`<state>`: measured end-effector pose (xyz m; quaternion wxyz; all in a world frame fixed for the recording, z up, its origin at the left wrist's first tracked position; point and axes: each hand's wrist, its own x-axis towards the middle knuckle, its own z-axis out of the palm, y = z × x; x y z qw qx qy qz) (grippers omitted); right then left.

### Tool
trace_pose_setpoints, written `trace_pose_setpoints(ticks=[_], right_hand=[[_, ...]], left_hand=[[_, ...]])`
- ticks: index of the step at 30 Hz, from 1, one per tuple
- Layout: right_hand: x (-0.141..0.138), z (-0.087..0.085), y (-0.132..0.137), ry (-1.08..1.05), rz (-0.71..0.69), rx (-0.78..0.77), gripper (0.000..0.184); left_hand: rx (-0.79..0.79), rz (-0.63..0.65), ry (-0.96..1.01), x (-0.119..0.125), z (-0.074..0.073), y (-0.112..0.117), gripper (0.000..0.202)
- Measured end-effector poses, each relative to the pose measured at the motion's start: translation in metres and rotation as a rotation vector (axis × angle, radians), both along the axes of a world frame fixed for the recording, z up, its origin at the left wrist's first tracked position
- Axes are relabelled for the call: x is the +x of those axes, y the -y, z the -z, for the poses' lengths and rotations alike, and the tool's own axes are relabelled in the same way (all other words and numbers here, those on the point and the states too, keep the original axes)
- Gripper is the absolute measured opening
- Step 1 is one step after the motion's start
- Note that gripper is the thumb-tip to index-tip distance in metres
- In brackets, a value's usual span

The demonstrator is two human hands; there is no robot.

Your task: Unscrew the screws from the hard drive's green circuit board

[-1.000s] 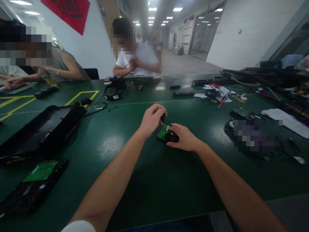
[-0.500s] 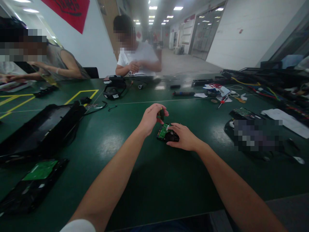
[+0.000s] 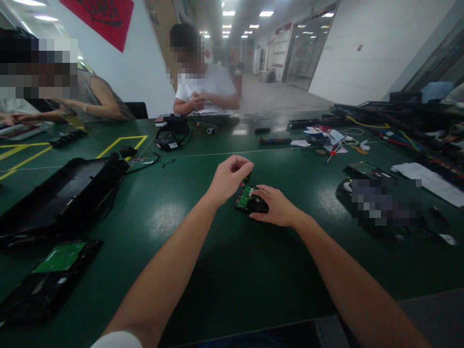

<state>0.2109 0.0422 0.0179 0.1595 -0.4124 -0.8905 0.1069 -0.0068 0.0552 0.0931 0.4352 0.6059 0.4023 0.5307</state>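
2 bare hands: working close together over 1 small black rectangular device (image 3: 258,206), which is lying on the dark green tabletop (image 3: 174,270) under the right hand's fingers and just nearer the body than the left hand's fingertips.
Left hand (image 3: 230,176): narrowing thumb and fingers around 1 small dark tool with a yellowish patch (image 3: 247,178); the fingers are hiding most of it, so whether its tip is touching the device cannot be told.
Right hand (image 3: 277,207): spreading thumb and fingers apart across the device, seemingly holding it steady.
Green circuit board (image 3: 244,197): sitting on the device, just left of the right hand's fingertips.
Work done: the device is being held and the tool is being kept at its far edge, so the job is apparently under way; any loosened or tightened screws are too small to make out.
Work left: the board is lying in place on the device, so the job is probably not finishing yet.
Long black open shell (image 3: 61,193): lying well left of the left hand.
Flat black panel with a green board (image 3: 39,297): lying nearer the body, well left of the left hand.
Red-handled screwdriver (image 3: 332,153): lying unused, beyond the right hand and to its right.
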Motion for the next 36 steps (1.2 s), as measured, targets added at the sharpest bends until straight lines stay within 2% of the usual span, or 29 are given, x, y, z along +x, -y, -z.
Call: trace_pose_setpoints(ticks=[4, 10, 15, 18, 23, 31, 33, 36], right_hand=[[0.000, 0.000, 0.000, 0.002, -0.001, 0.002, 0.073], [0.001, 0.002, -0.001, -0.009, 0.002, 0.000, 0.072], [0.000, 0.001, 0.000, 0.006, 0.016, 0.000, 0.075], [-0.001, -0.001, 0.001, 0.003, 0.012, -0.002, 0.075], [-0.001, -0.002, 0.001, 0.001, 0.003, -0.003, 0.074], [0.000, 0.000, 0.000, -0.006, -0.005, 0.011, 0.075], [0.001, 0.000, 0.000, -0.009, -0.013, 0.012, 0.076], [0.001, 0.000, 0.000, -0.010, -0.013, 0.011, 0.075]], left_hand=[[-0.087, 0.099, 0.104, 0.003, -0.001, 0.002, 0.020], [-0.181, 0.181, 0.251, 0.004, 0.005, -0.001, 0.020], [-0.077, 0.033, 0.114, 0.000, 0.005, -0.004, 0.025], [-0.046, -0.014, 0.038, -0.002, 0.001, -0.004, 0.027], [-0.061, 0.006, 0.050, -0.001, -0.002, -0.001, 0.026], [-0.124, 0.033, 0.228, 0.000, 0.008, -0.007, 0.023], [-0.093, 0.017, 0.194, -0.002, 0.008, -0.008, 0.024], [0.036, -0.058, 0.006, -0.004, 0.005, -0.007, 0.027]])
